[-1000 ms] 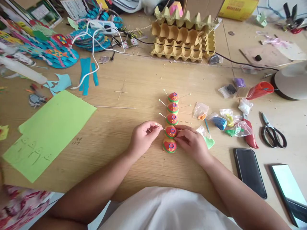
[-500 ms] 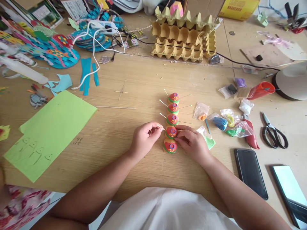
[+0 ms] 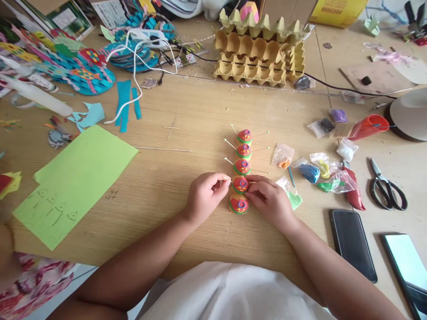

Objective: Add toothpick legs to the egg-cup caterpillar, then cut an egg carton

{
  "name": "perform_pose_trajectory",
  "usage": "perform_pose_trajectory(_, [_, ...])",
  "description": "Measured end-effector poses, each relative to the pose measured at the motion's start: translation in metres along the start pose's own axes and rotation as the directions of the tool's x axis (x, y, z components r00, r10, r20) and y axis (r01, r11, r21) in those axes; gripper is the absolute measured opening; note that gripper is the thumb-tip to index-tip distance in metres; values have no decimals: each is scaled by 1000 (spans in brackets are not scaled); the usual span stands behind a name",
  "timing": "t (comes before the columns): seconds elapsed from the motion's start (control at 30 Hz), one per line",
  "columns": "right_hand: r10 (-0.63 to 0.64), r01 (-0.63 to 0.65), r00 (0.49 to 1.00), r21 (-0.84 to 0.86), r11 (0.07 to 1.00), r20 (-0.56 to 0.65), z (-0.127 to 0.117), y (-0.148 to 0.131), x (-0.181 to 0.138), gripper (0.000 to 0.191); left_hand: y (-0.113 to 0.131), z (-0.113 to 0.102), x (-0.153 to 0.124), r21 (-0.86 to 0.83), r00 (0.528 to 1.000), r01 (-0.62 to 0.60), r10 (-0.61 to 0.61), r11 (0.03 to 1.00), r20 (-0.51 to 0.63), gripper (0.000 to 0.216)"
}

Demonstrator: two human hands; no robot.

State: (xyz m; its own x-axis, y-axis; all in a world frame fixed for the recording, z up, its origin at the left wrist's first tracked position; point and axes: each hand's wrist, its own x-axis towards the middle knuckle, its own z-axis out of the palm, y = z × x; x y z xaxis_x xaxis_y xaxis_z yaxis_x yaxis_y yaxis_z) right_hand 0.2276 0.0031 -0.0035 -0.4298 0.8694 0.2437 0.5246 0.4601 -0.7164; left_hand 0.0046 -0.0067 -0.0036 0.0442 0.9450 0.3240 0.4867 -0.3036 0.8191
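Observation:
A strip of egg-carton cups [image 3: 241, 166] runs away from me on the table, its several domes covered in red clay with green bands and small blue and yellow details. Thin sticks with pale green tips project from both sides of the three far domes. My left hand [image 3: 207, 195] is closed in a pinch on a thin stick [image 3: 230, 180], held against the left side of the second-nearest dome [image 3: 239, 183]. From the right, my right hand [image 3: 271, 199] grips that same dome between thumb and fingers. The nearest dome [image 3: 239, 205] bears no visible sticks.
Right of the strip lie clay packets [image 3: 308, 171], scissors [image 3: 387, 186] and two phones [image 3: 353, 244]. Green paper [image 3: 83, 169] with pencil drawings lies left. More egg cartons [image 3: 260, 53] stand at the back. Another person's patterned clothing [image 3: 36, 280] shows at lower left.
The whole view has shifted slightly, so things appear a little farther right. Both hands stay at the same dome, with hardly any visible movement against it.

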Motion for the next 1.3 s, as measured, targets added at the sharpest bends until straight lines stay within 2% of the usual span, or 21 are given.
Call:
perform_pose_trajectory(0.7, [23,-23,1000,25,999,-3,-1,-4,1,12,2,1,-1,61,998,-44,42,997,38,8])
perform_pose_trajectory(0.93, [10,-10,1000,28,1000,-1,-1,-3,1,12,0,2,-2,16,1000,1,-2,1000,17,7])
perform_pose_trajectory(1.13, [8,-8,1000,29,1000,2,-1,-3,1,12,-4,3,-2,-125,989,145,-148,981,-7,6])
perform_pose_trajectory(1.3, [17,-17,1000,30,999,6,-1,-3,1,12,-2,4,-2,-156,986,164,-164,974,10,8])
